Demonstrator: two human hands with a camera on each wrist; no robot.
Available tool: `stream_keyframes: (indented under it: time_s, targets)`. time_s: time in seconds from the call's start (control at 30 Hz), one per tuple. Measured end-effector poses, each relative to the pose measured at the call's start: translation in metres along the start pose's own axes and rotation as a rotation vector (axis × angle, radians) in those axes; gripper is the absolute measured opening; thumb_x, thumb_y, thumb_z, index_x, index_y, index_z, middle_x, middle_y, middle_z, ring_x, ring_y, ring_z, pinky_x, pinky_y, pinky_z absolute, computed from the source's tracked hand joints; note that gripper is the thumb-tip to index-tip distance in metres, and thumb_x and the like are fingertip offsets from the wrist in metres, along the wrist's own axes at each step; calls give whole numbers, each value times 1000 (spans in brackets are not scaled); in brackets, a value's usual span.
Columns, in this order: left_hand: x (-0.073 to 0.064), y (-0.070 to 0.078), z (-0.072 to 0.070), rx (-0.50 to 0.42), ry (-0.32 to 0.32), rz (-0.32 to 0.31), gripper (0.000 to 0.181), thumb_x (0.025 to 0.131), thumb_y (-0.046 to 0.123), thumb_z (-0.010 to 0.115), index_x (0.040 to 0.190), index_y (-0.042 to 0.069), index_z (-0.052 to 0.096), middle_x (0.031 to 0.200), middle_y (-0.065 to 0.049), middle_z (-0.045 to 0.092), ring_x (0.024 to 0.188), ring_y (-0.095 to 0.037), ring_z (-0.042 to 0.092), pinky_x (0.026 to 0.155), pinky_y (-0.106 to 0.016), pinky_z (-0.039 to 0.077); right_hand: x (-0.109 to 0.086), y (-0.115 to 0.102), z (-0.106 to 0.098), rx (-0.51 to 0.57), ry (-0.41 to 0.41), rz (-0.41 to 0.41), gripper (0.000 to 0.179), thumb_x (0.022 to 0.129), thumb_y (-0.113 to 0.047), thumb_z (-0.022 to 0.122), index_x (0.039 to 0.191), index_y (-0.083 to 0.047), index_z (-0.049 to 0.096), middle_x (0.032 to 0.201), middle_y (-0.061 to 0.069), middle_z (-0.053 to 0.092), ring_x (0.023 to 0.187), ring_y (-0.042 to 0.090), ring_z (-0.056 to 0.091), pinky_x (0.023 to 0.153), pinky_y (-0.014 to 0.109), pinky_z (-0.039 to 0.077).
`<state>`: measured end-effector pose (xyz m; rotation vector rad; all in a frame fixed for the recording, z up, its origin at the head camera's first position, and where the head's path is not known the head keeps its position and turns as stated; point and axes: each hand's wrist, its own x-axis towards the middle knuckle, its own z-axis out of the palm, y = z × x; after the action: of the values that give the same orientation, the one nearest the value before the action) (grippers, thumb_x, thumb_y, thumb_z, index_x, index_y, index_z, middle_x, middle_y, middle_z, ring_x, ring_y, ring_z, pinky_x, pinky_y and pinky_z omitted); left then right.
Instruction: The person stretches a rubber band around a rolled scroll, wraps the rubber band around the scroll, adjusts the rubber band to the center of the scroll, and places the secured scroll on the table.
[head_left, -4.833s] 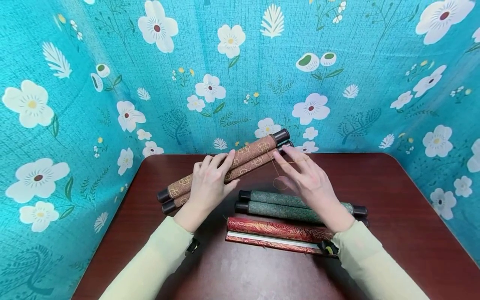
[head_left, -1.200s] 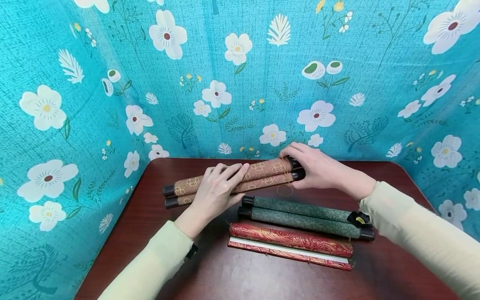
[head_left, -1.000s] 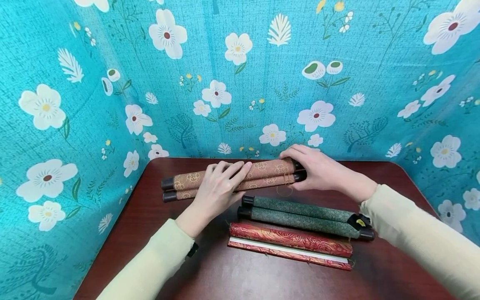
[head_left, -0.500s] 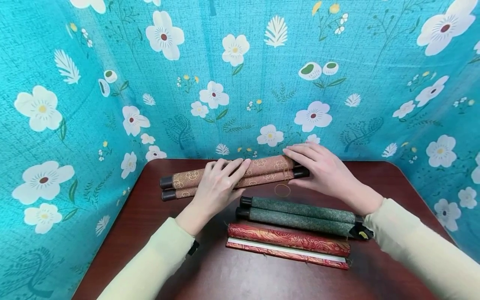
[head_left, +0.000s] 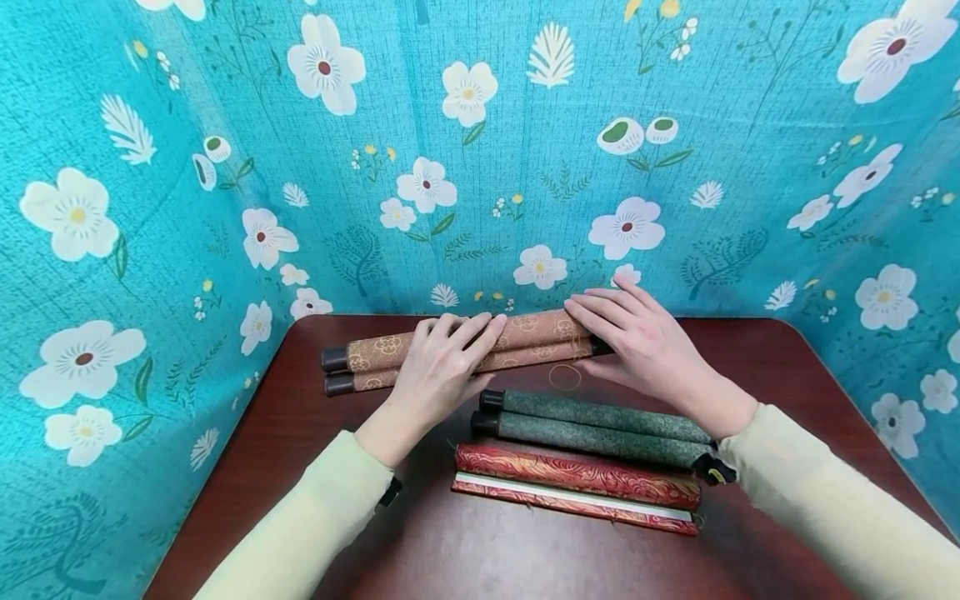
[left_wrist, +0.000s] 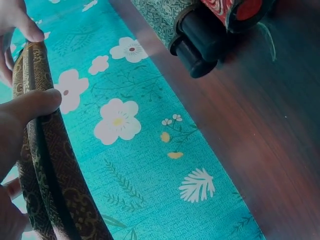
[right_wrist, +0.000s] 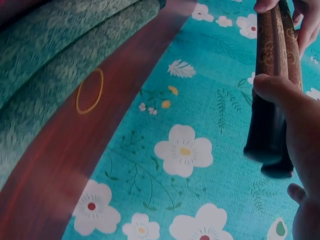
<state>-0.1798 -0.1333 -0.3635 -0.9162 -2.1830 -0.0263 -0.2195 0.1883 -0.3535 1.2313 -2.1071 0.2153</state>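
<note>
A brown hanging scroll with gold flower patterns is rolled from both ends into two parallel rolls with black end knobs. My left hand grips it left of its middle, thumb along the near side and fingers over the top. At its right end my right hand holds the rolls, fingers over the far roll and thumb below; in the right wrist view that thumb presses near the black knobs. The scroll is raised off the table. A thin yellow rubber band lies on the table below the scroll's right end.
A green double-rolled scroll with black knobs lies close in front of the hands. Nearer still lies a red and gold patterned scroll with a white strip. The dark red table ends at a blue floral cloth behind.
Earlier, the right hand's fingers were spread at the scroll's right end with thin yellow bands; now they hold that end. The scroll has come down and tilts less. Lately the right hand shifted only slightly.
</note>
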Motion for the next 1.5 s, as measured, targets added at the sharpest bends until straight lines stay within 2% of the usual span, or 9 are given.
stream_keyframes:
  time_s: [0.33,0.5,0.67,0.9,1.03,1.2,1.5]
  targets:
    - [1,1,2,-8,-21,-4,81,76,37,99,146,13,66,136,-6,71,108,-29,66,85,-49,55,1,-6,5,13,-9,13,96,71,-33,99,152,-2,58,137,20,69,127,41,63,121,62,38]
    - [1,0,2,-10,-18,-5,83,76,38,99,147,13,66,135,-7,71,108,-30,66,85,-50,56,-1,-6,2,-25,-17,45,102,69,-35,101,153,0,55,136,22,67,126,42,62,125,60,33]
    - [1,1,4,-10,-22,-3,82,76,36,99,147,14,65,135,-6,71,108,-30,66,85,-50,56,-1,-7,4,-38,-44,68,95,69,-28,102,148,2,60,132,21,68,126,42,61,124,62,33]
    - [5,4,5,-10,-44,7,80,79,35,98,148,14,65,138,-5,70,110,-29,65,88,-50,56,2,-12,7,1,-63,56,92,72,-25,101,149,2,59,132,21,67,126,42,61,123,63,33]
    - [7,2,5,-4,-56,11,80,79,36,97,149,14,64,139,-5,69,111,-29,65,89,-50,56,3,-14,5,-3,-56,52,94,73,-28,101,151,2,58,134,21,67,127,42,60,125,61,31]
    - [7,0,5,-15,-67,18,79,81,36,96,149,15,64,139,-6,70,111,-29,65,89,-50,55,-2,-11,1,-47,-68,93,101,69,-36,102,151,1,57,135,21,66,127,41,60,128,59,26]
    - [5,2,8,-39,-75,25,77,81,36,96,147,15,65,139,-6,70,110,-29,65,88,-50,55,-7,-9,6,-42,-107,111,91,68,-33,101,143,3,63,127,18,68,121,40,62,127,59,30]
